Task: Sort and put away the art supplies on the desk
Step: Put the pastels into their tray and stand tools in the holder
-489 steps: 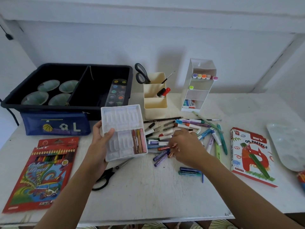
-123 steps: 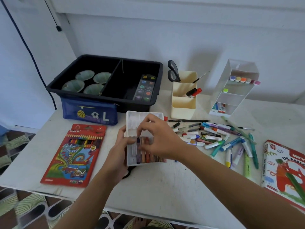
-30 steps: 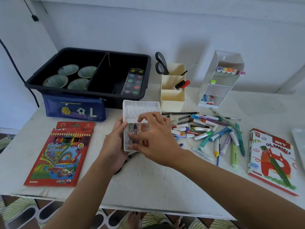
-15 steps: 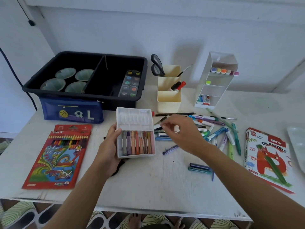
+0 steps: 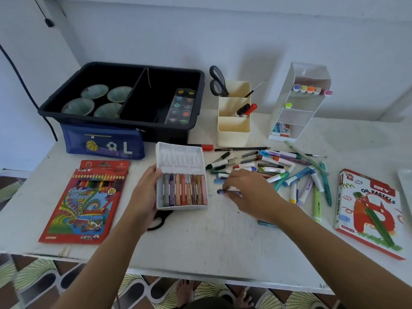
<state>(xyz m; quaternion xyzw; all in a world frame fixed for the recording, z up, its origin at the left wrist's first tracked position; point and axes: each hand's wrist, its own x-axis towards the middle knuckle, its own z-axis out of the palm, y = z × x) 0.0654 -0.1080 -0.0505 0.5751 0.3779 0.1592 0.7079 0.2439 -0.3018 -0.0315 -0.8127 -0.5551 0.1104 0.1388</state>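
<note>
Gripping tray [image 5: 178, 159] edge with left hand [image 5: 145, 192]; pinching purple crayon [image 5: 223, 191] with right hand [image 5: 249, 192]. Probably light, brittle; best held mid-length.

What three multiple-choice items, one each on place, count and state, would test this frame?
1. Where in the black bin does the paint palette lie?
A) its left compartment
B) its right compartment
C) propped across the divider

2. How many bowls sit in the bin?
A) four
B) two
C) six

3. What is the left hand doing?
A) hanging idle
B) pressing flat on the bin
C) holding the white crayon tray

Answers:
1 B: the palette rests right of the divider.
2 A: four bowls cluster in the left compartment.
3 C: its thumb hooks over the tray's left edge, while the right hand pinches a purple crayon.
</note>
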